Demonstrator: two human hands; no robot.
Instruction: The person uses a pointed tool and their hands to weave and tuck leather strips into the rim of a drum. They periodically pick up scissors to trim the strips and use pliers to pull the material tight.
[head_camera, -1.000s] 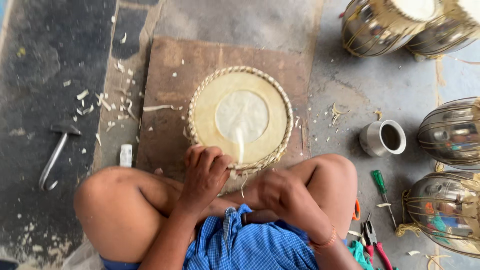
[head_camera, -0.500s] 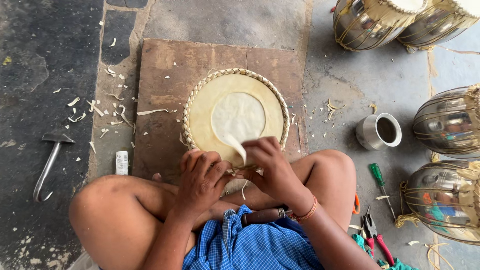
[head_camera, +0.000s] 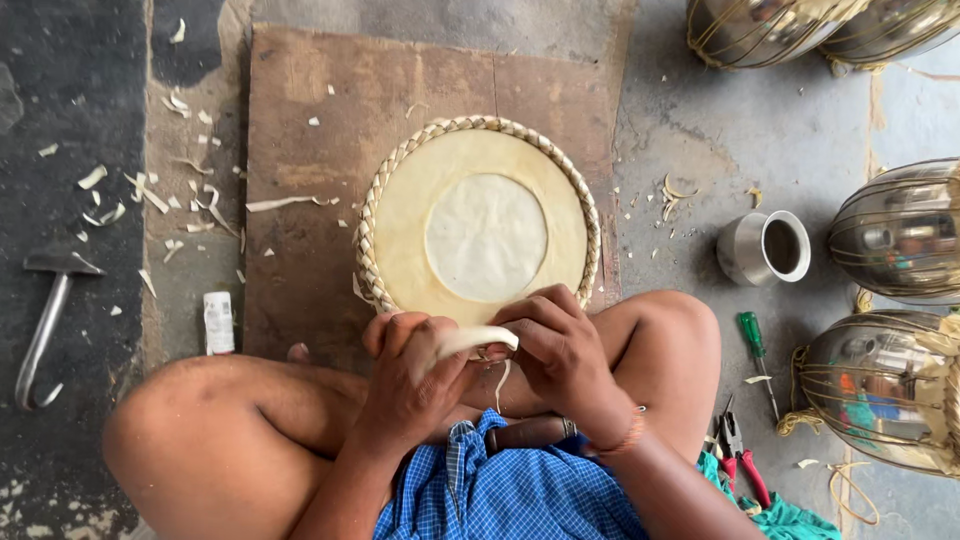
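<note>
A round drum head (head_camera: 478, 225) with a pale skin, a whiter centre circle and a braided rim lies on a brown board (head_camera: 310, 150) in front of my crossed legs. My left hand (head_camera: 410, 375) and my right hand (head_camera: 560, 345) meet at its near edge. Both grip a pale hide strip (head_camera: 470, 340) that arches between them, a thin end hanging down below. A dark wooden handle (head_camera: 530, 432) rests across my lap under the right wrist.
A hammer (head_camera: 45, 320) lies on the dark floor at left, with pale shavings (head_camera: 160, 200) scattered nearby and a small white packet (head_camera: 218, 322). At right stand a metal cup (head_camera: 765, 247), several metal drum shells (head_camera: 900, 235), a green screwdriver (head_camera: 757, 345) and red pliers (head_camera: 742, 455).
My right hand came up from my knee to the drum's near edge, and both hands now hold the hide strip together. The view has tilted a little.
</note>
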